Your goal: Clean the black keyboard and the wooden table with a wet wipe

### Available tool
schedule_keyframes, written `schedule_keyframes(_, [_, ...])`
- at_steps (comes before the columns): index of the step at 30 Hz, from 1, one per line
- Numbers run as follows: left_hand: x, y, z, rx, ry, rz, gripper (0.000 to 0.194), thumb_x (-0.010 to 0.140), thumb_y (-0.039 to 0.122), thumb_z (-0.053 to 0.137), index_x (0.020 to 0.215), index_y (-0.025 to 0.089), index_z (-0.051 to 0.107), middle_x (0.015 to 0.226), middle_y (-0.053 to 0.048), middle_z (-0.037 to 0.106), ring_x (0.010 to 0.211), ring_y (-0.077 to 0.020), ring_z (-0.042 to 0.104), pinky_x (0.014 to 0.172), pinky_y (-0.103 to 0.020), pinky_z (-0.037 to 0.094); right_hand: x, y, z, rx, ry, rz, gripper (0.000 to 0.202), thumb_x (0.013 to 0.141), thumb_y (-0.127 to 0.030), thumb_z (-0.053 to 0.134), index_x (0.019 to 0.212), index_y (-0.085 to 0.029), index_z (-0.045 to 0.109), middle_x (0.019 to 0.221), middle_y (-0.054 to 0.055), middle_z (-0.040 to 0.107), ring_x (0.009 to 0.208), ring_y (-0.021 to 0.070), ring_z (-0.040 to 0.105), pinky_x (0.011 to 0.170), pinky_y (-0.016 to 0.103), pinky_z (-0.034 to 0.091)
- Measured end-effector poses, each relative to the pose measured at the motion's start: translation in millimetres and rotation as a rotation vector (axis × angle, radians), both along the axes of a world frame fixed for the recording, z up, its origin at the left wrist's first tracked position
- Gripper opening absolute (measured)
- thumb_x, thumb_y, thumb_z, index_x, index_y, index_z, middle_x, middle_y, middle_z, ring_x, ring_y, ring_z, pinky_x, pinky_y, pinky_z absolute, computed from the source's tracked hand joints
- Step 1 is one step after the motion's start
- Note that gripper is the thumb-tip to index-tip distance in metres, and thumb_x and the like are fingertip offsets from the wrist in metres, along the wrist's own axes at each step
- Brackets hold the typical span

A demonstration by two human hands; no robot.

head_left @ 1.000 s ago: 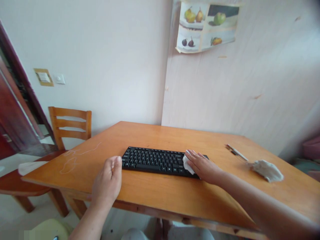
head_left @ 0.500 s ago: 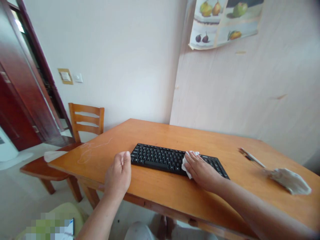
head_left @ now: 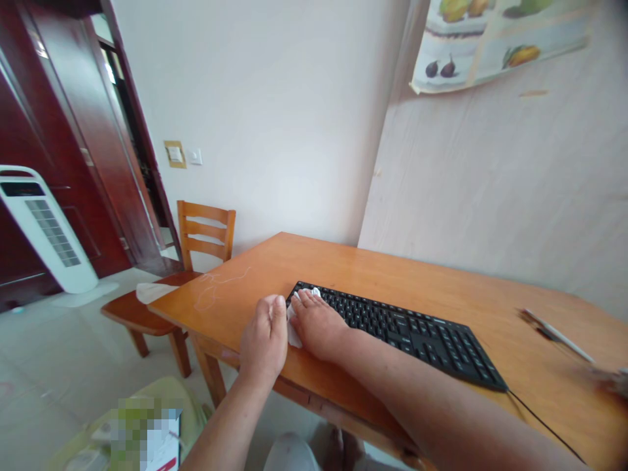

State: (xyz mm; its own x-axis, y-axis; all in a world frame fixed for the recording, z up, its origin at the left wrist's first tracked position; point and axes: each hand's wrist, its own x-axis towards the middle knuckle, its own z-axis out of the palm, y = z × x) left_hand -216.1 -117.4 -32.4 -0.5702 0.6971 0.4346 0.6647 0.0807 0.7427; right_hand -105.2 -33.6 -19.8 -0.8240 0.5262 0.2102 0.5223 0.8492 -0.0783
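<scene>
A black keyboard (head_left: 417, 333) lies at a slant on the wooden table, its cable running off the right end. My right hand (head_left: 316, 324) lies over the left part of the keys, pressing a crumpled white tissue (head_left: 294, 327) against them. That hand and forearm cover the keyboard's left front side. At the keyboard's left end, my left hand (head_left: 265, 333) is closed with the thumb on top, against the edge. Its fingertips are hidden.
The table (head_left: 417, 275) stands by the wall. A wooden chair (head_left: 206, 229) is at its left, with a white cloth or bag (head_left: 154, 292) on the seat. Thin brushes (head_left: 559, 333) lie at the right. A white tower fan (head_left: 52, 229) stands by the door; a pale green stool (head_left: 191, 405) is low left.
My right hand has slid the tissue leftward along the keyboard, from near its right part to its left end. My left hand stays at the left edge. The view has turned left.
</scene>
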Motion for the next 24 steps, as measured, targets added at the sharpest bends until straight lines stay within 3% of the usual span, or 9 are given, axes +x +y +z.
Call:
schedule_keyframes(4, [0,0,-0.5,0.006,-0.037,-0.022,0.046,0.1,0.055,0.027,0.105,0.022,0.058,0.105,-0.01,0.072,0.104,-0.0256,0.067,0.091,-0.039,0.049,14,-6,1.3,0.015,0.028,0.086,0.048,0.096,-0.019,0.041,0.141,-0.005,0.047,0.15,0.023,0.044,0.14,0.03,0.04,0.117,0.043,0.031])
schedule_keyframes(7, [0,0,-1.3,0.009,-0.035,-0.017,0.045,0.1,0.055,0.027,0.104,0.022,0.058,0.106,-0.01,0.072,0.105,-0.026,0.067,0.092,-0.04,0.049,42,-12,5.0,-0.089,0.134,0.136,0.041,0.094,-0.016,0.043,0.133,-0.018,0.057,0.144,0.013,0.054,0.13,0.0257,0.052,0.11,0.039,0.041])
schedule_keyframes(10, [-1,1,-2.0,0.015,-0.022,-0.005,0.045,0.1,0.054,0.028,0.103,0.021,0.059,0.105,-0.01,0.072,0.102,-0.0271,0.067,0.089,-0.042,0.05,69,-16,9.1,-0.328,0.373,0.11,0.037,0.092,-0.016,0.044,0.121,-0.024,0.065,0.119,0.006,0.07,0.107,0.0208,0.066,0.095,0.034,0.051])
schedule_keyframes(14, [5,-1,1.3,0.12,0.06,0.014,0.041,0.099,0.05,0.037,0.113,0.018,0.059,0.114,-0.013,0.07,0.111,-0.0285,0.065,0.096,-0.045,0.05,87,-22,11.9,-0.748,0.832,-0.131,0.031,0.087,-0.023,0.054,0.117,-0.021,0.06,0.094,0.004,0.073,0.076,0.0172,0.067,0.069,0.03,0.054])
schedule_keyframes(16, [19,-6,5.6,0.229,0.142,-0.026,0.038,0.099,0.044,0.042,0.121,0.017,0.057,0.124,-0.014,0.066,0.12,-0.027,0.06,0.104,-0.045,0.046,91,-27,13.4,-0.925,0.975,-0.193,0.027,0.082,-0.027,0.062,0.108,-0.02,0.058,0.086,0.002,0.071,0.068,0.0153,0.064,0.061,0.027,0.051])
schedule_keyframes(19, [55,-17,10.8,0.344,0.219,-0.222,0.038,0.1,0.036,0.044,0.132,0.019,0.052,0.138,-0.013,0.058,0.132,-0.0229,0.052,0.112,-0.043,0.041,94,-35,18.1,-1.099,1.096,-0.194,0.026,0.076,-0.031,0.071,0.097,-0.02,0.059,0.078,-0.001,0.067,0.062,0.013,0.06,0.058,0.024,0.048])
schedule_keyframes(22, [95,-26,7.8,0.278,0.251,-0.46,0.048,0.099,0.034,0.047,0.145,0.021,0.042,0.152,-0.013,0.045,0.144,-0.024,0.037,0.118,-0.045,0.035,100,-42,24.7,-1.256,1.169,-0.162,0.024,0.076,-0.034,0.072,0.093,-0.02,0.062,0.076,0.0,0.067,0.064,0.0131,0.061,0.057,0.023,0.047])
schedule_keyframes(24, [114,-27,0.7,0.235,0.246,-0.492,0.057,0.098,0.033,0.049,0.151,0.02,0.033,0.159,-0.015,0.032,0.149,-0.0272,0.025,0.121,-0.05,0.029,105,-44,28.3,-1.348,1.159,-0.141,0.021,0.08,-0.037,0.067,0.091,-0.02,0.064,0.078,0.001,0.069,0.068,0.0153,0.063,0.058,0.024,0.048])
